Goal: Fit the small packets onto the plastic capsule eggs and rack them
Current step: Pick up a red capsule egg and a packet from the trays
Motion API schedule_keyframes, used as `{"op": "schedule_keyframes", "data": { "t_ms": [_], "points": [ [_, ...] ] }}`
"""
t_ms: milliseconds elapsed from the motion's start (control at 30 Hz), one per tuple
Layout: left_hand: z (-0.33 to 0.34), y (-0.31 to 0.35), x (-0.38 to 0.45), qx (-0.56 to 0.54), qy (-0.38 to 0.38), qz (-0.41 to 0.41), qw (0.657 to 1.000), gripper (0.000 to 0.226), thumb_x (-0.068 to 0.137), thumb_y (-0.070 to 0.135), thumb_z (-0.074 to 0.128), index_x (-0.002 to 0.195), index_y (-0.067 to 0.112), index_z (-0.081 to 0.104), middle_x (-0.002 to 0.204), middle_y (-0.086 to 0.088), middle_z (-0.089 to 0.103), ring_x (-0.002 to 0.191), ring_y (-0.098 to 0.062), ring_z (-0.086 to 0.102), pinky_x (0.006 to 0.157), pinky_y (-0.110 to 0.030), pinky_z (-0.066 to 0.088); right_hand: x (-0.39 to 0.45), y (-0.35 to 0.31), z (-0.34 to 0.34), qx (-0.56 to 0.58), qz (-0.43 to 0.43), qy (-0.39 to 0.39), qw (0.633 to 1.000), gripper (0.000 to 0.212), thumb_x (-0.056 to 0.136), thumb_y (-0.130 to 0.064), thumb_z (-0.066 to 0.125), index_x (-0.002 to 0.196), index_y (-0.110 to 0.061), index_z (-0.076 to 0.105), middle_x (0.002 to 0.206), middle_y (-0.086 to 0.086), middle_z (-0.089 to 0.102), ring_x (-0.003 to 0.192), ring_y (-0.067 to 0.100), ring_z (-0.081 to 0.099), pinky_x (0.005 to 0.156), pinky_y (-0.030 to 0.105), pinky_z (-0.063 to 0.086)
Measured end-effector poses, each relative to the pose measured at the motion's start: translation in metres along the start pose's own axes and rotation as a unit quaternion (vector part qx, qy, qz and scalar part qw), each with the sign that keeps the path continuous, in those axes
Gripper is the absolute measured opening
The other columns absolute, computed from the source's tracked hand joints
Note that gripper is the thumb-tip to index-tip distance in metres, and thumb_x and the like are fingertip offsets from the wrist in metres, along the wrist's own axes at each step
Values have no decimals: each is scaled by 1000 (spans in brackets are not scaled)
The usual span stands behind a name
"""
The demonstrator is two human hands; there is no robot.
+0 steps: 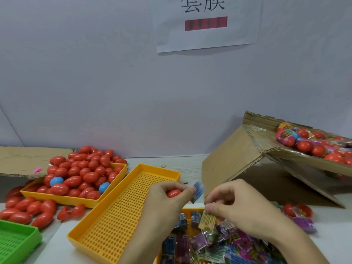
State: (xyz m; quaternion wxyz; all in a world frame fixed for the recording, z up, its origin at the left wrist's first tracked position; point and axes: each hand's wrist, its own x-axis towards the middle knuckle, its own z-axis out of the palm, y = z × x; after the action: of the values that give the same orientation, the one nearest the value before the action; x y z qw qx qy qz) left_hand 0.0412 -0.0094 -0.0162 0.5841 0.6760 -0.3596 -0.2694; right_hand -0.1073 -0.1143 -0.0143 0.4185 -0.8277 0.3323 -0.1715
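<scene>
Egg tray (pixel 57 197) left of rack (pixel 114 225), box (pixel 238 159) right.

Even, soft light falls from above me; shadows under my hands are faint. The red eggs (pixel 76 174) carry small white glints. The blue packet (pixel 198 190) blurs with motion, and the wide lens bends the edges.

Red egg (pixel 173 193) showing, blue packet (pixel 198 191) just right of it. Left of the egg, a yellow perforated tray (pixel 122 208), then another yellow tray (pixel 57 197) heaped with red capsules, two blue. Farther left, green tray (pixel 17 239). Right: brown cardboard box (pixel 232 161).
</scene>
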Motion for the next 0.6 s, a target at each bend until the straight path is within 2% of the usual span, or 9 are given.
{"op": "schedule_keyframes", "data": {
  "t_ms": [133, 200, 300, 367, 433, 467, 533, 600],
  "points": [
    [1, 0, 2, 13, 2, 2, 1000, 25, 77, 37, 79, 56, 26, 71, 46, 14, 53, 46, -1, 49, 51, -17, 41, -1, -1, 2, -44, 3, -61, 997, 3, 81, -42, 76, 78, -42, 77, 80, -24, 71, 78, -8, 64, 68, 16, 49],
    [1, 0, 3, 18, -2, 8, 1000, 25, 76, 36, 80, 57, 23, 71, 46, 13, 52, 46, -2, 48, 49, -15, 41, 0, 0, 2, -51, 5, -32, 998, 2, 81, -47, 74, 83, -47, 75, 84, -27, 69, 82, -7, 61, 71, 15, 47],
    [0, -1, 3, 7, -15, 15, 1000, 23, 74, 34, 81, 60, 19, 71, 50, 12, 54, 46, -2, 48, 49, -13, 42, 4, 5, 3, 12, -8, 59, 998, 14, 90, -45, 65, 101, -42, 73, 91, -27, 70, 89, -10, 63, 81, 19, 54],
    [2, -1, 2, 14, -24, 31, 999, 20, 74, 32, 82, 63, 20, 71, 56, 12, 58, 49, -1, 50, 51, -13, 44, 4, 1, 5, 101, -11, 70, 992, 29, 92, -50, 55, 114, -36, 67, 91, -24, 71, 87, -6, 67, 72, 22, 57],
    [5, -1, 1, 36, -26, 59, 997, 19, 74, 30, 84, 64, 21, 70, 62, 9, 62, 54, -1, 53, 53, -17, 49, 4, -4, 8, 166, -1, 31, 986, 44, 84, -59, 52, 118, -33, 62, 89, -17, 74, 82, 3, 71, 61, 19, 54],
    [7, -2, 1, 48, -22, 73, 996, 19, 74, 30, 84, 64, 20, 70, 66, 5, 65, 57, -3, 55, 56, -22, 53, 3, -5, 9, 167, -4, 14, 986, 45, 81, -60, 54, 118, -35, 61, 88, -15, 75, 79, 3, 71, 59, 17, 52],
    [9, -4, 1, 72, -8, 92, 993, 18, 76, 27, 83, 65, 19, 70, 70, 1, 67, 61, -8, 58, 62, -33, 55, 2, -7, 11, 152, -22, 8, 988, 31, 86, -51, 61, 115, -39, 61, 85, -14, 75, 73, 0, 70, 57, 12, 50],
    [9, -4, 0, 90, 3, 108, 990, 17, 77, 26, 82, 67, 20, 70, 70, 3, 67, 60, -6, 57, 62, -32, 55, 2, -7, 11, 152, -30, 21, 988, 23, 90, -40, 66, 113, -41, 62, 83, -14, 74, 69, -2, 69, 57, 10, 49]
  ]
}}
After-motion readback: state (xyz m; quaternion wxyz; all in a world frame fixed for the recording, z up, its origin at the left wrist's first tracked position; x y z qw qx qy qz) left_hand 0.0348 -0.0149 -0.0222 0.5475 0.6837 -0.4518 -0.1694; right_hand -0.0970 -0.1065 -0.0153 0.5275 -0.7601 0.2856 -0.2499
